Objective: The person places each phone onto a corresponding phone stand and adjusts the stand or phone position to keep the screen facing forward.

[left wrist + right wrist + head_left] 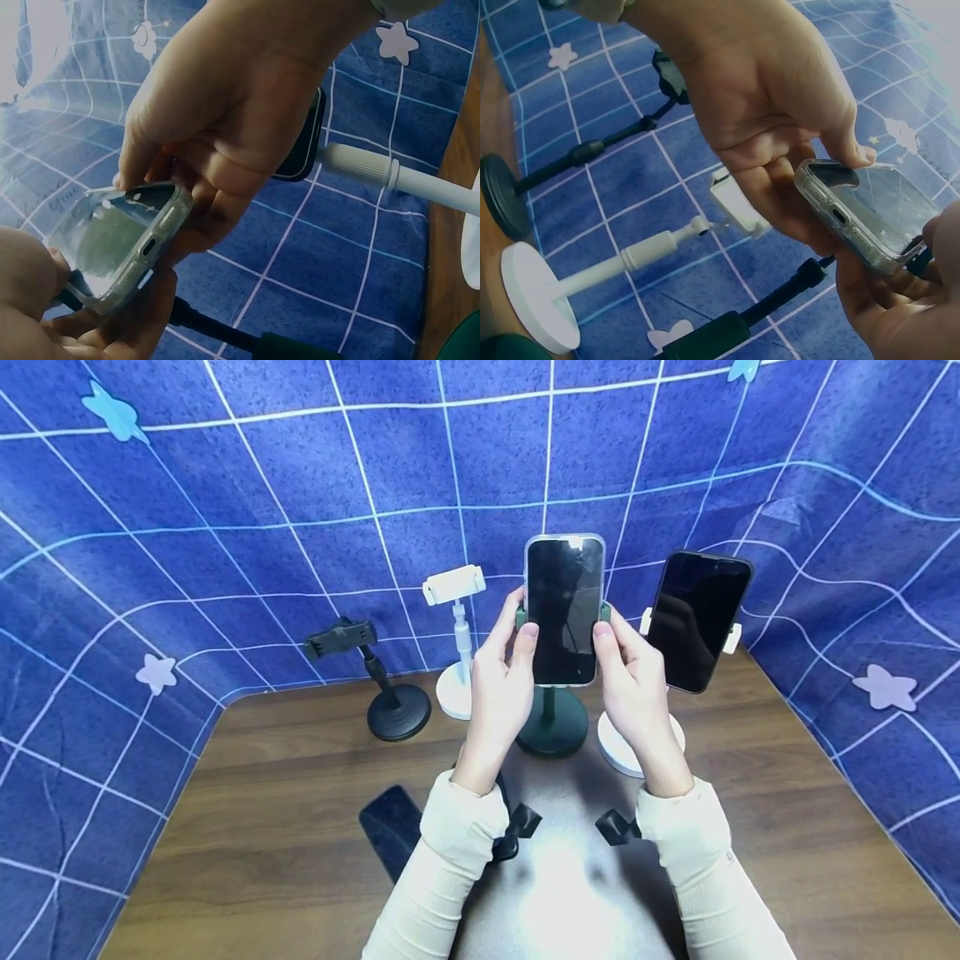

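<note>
A smartphone (566, 610) in a clear case stands upright in the clamp of a dark green phone stand (552, 727), its dark screen toward me. My left hand (501, 681) grips its left edge, thumb over the front and fingers curled behind. On the opposite edge my right hand (633, 681) holds it the same way. Green clamp ends show at both sides of the phone. In the left wrist view the phone's bottom edge (150, 247) lies between both hands. The right wrist view shows the green stand's pole (780, 292) beneath the phone; the clamp's back is hidden.
A black phone stand (399, 712) and a white phone stand (454, 586) stand at left. At right a second white stand (618, 752) bears a black phone (699, 620). Another phone (392, 827) lies on the wooden table (285, 793), near a dark object partly hidden by the left forearm.
</note>
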The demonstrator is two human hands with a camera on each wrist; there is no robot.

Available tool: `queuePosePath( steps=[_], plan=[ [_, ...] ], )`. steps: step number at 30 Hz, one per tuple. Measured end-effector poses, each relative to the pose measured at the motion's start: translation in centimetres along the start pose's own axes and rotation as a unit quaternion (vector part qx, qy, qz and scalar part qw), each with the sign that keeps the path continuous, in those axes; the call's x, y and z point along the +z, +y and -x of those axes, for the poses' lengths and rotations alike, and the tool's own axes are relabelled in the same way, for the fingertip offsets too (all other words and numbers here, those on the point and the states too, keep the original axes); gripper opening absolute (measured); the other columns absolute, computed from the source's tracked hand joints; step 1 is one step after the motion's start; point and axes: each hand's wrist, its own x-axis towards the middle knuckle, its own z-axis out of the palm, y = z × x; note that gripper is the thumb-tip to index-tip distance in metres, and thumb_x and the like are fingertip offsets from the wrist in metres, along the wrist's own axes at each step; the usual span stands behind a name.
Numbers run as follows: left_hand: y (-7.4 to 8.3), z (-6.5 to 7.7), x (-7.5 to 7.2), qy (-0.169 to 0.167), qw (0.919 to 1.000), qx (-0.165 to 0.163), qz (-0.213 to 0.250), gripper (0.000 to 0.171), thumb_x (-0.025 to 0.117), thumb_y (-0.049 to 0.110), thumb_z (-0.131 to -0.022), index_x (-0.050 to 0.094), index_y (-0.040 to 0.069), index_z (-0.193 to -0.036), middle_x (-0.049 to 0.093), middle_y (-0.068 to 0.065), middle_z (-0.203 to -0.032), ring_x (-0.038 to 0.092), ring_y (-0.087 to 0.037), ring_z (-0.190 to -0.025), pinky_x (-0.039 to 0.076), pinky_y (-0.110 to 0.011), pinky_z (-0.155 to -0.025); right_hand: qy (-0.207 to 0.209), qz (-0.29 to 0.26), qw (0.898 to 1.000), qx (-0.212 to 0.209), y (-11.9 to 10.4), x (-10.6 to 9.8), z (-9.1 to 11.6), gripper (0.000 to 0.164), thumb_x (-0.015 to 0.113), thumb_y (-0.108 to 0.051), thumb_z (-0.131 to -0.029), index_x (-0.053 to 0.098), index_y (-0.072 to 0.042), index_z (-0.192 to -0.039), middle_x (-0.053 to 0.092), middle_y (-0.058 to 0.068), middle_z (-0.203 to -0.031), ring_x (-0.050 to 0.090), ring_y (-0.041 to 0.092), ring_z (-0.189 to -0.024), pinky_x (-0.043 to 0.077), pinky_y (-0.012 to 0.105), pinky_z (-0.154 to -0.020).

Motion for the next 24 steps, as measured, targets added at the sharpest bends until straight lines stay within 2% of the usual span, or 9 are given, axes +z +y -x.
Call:
queuePosePath(
  steps=[6, 7, 10, 12, 13, 14, 16, 20, 24],
  plan=[
    [0.0, -0.4, 0.3, -0.014, 0.9999, 0.006, -0.005, 0.045, 0.049, 0.029, -0.103, 0.040, 0.031, -0.147, 0.048, 0.007, -0.146, 0.047, -0.003, -0.126, 0.044, -0.036, -0.103, -0.017, 0.028, 0.999, -0.012, -2.3, -0.2, 0.0, 0.037, 0.040, -0.007, -0.104, 0.047, 0.001, -0.140, 0.054, 0.016, -0.139, 0.047, 0.014, -0.129, 0.038, 0.033, -0.109],
    [0.0, -0.4, 0.3, -0.015, 0.9999, 0.007, -0.004, 0.045, 0.048, 0.029, -0.103, 0.040, 0.029, -0.148, 0.053, 0.004, -0.142, 0.052, -0.004, -0.121, 0.047, -0.035, -0.099, -0.019, 0.028, 0.999, -0.009, -2.7, -0.2, 0.1, 0.037, 0.039, -0.006, -0.104, 0.046, 0.003, -0.140, 0.054, 0.018, -0.139, 0.047, 0.015, -0.129, 0.038, 0.034, -0.109],
    [-0.1, -0.4, 0.3, -0.018, 0.9998, 0.002, -0.009, 0.047, 0.047, 0.030, -0.104, 0.037, 0.027, -0.149, 0.066, -0.003, -0.102, 0.059, -0.010, -0.089, 0.050, -0.031, -0.075, -0.023, 0.027, 0.999, -0.002, -3.3, -0.1, 0.1, 0.037, 0.039, -0.006, -0.104, 0.046, 0.004, -0.139, 0.053, 0.020, -0.138, 0.048, 0.015, -0.128, 0.039, 0.033, -0.108],
    [-0.3, -0.1, 0.2, -0.023, 0.9996, -0.009, -0.015, 0.048, 0.045, 0.033, -0.104, 0.035, 0.025, -0.150, 0.053, -0.006, -0.076, 0.049, -0.015, -0.068, 0.042, -0.032, -0.059, -0.020, 0.026, 0.999, 0.006, -3.0, 0.0, 0.3, 0.037, 0.040, -0.008, -0.104, 0.047, 0.003, -0.139, 0.055, 0.019, -0.137, 0.050, 0.013, -0.125, 0.040, 0.029, -0.107],
    [-0.3, 0.0, 0.1, -0.027, 0.9994, -0.017, -0.016, 0.049, 0.045, 0.034, -0.104, 0.034, 0.024, -0.151, 0.045, -0.006, -0.069, 0.043, -0.017, -0.062, 0.037, -0.033, -0.053, -0.017, 0.026, 0.999, 0.009, -2.7, 0.0, 0.3, 0.037, 0.041, -0.009, -0.104, 0.048, 0.001, -0.139, 0.056, 0.017, -0.136, 0.051, 0.011, -0.122, 0.040, 0.026, -0.105],
    [-0.4, 0.2, 0.1, -0.034, 0.9990, -0.027, -0.012, 0.050, 0.044, 0.036, -0.104, 0.033, 0.024, -0.151, 0.041, -0.007, -0.067, 0.044, -0.017, -0.058, 0.040, -0.030, -0.052, -0.014, 0.027, 0.999, 0.012, -2.3, 0.0, 0.4, 0.037, 0.041, -0.011, -0.105, 0.049, -0.002, -0.140, 0.058, 0.016, -0.134, 0.053, 0.010, -0.117, 0.042, 0.023, -0.102],
    [-0.5, 0.6, 0.0, -0.046, 0.9980, -0.043, -0.003, 0.052, 0.043, 0.038, -0.105, 0.031, 0.020, -0.152, 0.043, -0.007, -0.068, 0.052, -0.013, -0.054, 0.049, -0.027, -0.054, -0.010, 0.024, 0.999, 0.022, -1.4, 0.1, 0.6, 0.037, 0.043, -0.016, -0.105, 0.051, -0.008, -0.140, 0.066, 0.016, -0.112, 0.058, 0.009, -0.094, 0.047, 0.019, -0.084],
    [-0.9, 1.4, -0.1, -0.061, 0.9960, -0.056, 0.033, 0.048, 0.043, 0.034, -0.105, 0.036, 0.011, -0.147, 0.059, -0.011, -0.084, 0.066, -0.018, -0.061, 0.059, -0.034, -0.060, -0.014, -0.004, 0.999, 0.032, 0.3, 0.1, 1.1, 0.036, 0.045, -0.022, -0.105, 0.052, -0.013, -0.139, 0.060, 0.011, -0.086, 0.051, 0.014, -0.063, 0.049, 0.020, -0.061],
    [-1.7, 2.4, 0.2, -0.065, 0.9946, -0.055, 0.059, 0.034, 0.047, 0.026, -0.104, 0.050, 0.005, -0.131, 0.069, -0.016, -0.103, 0.070, -0.024, -0.072, 0.059, -0.034, -0.060, -0.028, -0.025, 0.999, 0.032, 1.1, 0.1, 1.9, 0.032, 0.048, -0.019, -0.103, 0.054, -0.009, -0.133, 0.065, 0.016, -0.083, 0.062, 0.022, -0.063, 0.057, 0.028, -0.060]
  ],
)
